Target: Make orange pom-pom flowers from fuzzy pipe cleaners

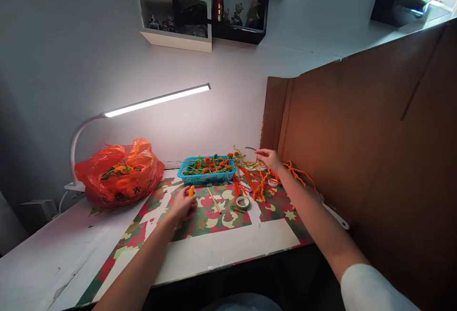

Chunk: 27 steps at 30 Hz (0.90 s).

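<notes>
My left hand rests low over the patterned table covering, its fingers closed on a short, thick orange piece whose exact kind I cannot make out. Over the back right of the table, my right hand pinches a green fuzzy stem that points left from the fingertips. Between the hands stands a blue plastic basket full of orange flower heads on green stems. Orange fuzzy strands lie tangled under my right forearm. A roll of green tape and a thin wooden stick lie in front of the basket.
A red plastic bag with more orange and green pieces sits at the left, beside a lit desk lamp. Cardboard walls off the right side. A shelf hangs on the wall above. A white handle lies by the cardboard.
</notes>
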Each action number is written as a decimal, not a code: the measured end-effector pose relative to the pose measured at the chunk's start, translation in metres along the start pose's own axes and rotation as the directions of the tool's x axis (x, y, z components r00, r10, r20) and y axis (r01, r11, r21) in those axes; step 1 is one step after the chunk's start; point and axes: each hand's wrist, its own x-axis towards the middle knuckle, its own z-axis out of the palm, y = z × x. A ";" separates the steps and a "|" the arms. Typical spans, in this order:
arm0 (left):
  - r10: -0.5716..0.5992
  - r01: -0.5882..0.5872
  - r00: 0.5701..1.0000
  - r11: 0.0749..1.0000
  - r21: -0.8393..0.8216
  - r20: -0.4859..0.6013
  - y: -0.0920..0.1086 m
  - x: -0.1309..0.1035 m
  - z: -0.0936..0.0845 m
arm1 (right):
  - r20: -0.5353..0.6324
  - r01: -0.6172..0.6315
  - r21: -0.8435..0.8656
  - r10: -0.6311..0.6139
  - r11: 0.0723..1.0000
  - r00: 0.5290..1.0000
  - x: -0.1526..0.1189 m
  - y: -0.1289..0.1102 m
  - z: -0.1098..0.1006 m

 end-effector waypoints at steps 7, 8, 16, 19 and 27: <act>0.234 -0.181 0.966 0.915 0.361 -0.108 0.029 -0.012 0.007 | 0.003 0.080 0.021 -0.080 0.997 0.997 -0.056 -0.013 0.107; 0.185 -0.184 0.982 0.941 0.283 0.021 0.032 -0.015 0.013 | -0.032 0.104 0.011 -0.104 0.994 0.994 -0.062 -0.016 0.116; 0.050 0.000 0.991 0.930 -0.368 0.126 0.023 -0.011 0.051 | -0.197 -0.017 0.266 0.072 0.964 0.978 -0.090 -0.002 0.154; -0.018 0.044 0.998 0.848 -0.527 0.055 0.013 -0.002 0.046 | -0.271 -0.138 0.503 0.307 0.853 0.912 -0.090 0.010 0.157; -0.022 -0.067 0.993 0.691 -0.720 -0.114 0.002 0.008 0.035 | 0.081 -0.351 0.884 0.637 0.310 0.766 -0.088 0.018 0.149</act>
